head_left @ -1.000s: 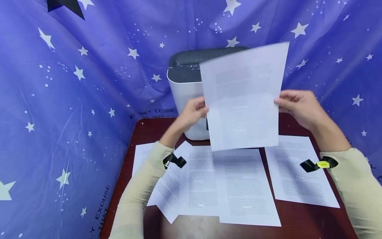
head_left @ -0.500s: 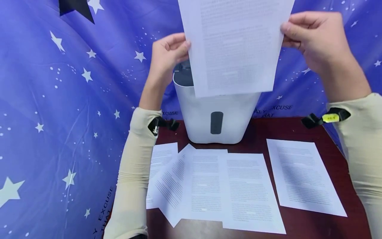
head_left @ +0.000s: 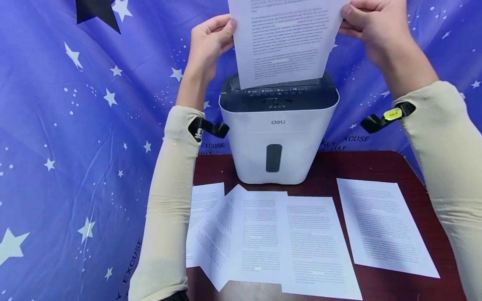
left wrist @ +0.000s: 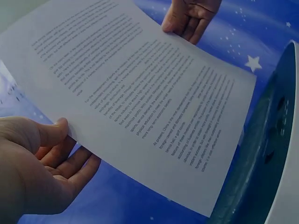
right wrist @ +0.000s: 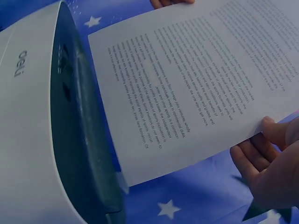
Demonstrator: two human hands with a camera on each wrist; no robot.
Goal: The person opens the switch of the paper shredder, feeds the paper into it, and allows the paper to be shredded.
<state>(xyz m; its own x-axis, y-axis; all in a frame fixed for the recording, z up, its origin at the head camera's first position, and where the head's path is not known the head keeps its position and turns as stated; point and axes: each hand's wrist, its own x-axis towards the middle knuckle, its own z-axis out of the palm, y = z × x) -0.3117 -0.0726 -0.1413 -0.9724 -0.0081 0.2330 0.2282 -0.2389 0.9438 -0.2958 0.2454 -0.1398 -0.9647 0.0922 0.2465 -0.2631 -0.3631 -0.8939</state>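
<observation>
A: What to see first, from near?

B: Two pale sleeves (head_left: 165, 200), reaching forward, with a black strap (head_left: 214, 128) at each wrist. Ahead, on the dark red surface (head_left: 399, 284), printed pages (head_left: 316, 246): four overlapping in a row, one apart at the right.

A: And a little further?

B: Left hand (head_left: 208, 39) and right hand (head_left: 380, 31), both raised. Fingers (left wrist: 84, 168) nearly closed in each, with only paper between, pinching one printed sheet (head_left: 280, 46) by its opposite side edges. Lower edge just at the dark top (head_left: 312, 100) of a white machine (head_left: 278, 138), upright and marked "deli". Impossible to tell whether touching or not.

A: How to do this step well?

B: Pull outward very gently, for a flat sheet. In the head view, lower edge a little higher at the right; better, probably, to make it parallel with the long side of the top. Then lower slowly, equally with both hands, fingers high on the edges. With a slanted sheet, perhaps a folded corner.

A: And farthest?

B: Behind everything, blue cloth (head_left: 113, 167) with white stars.
</observation>
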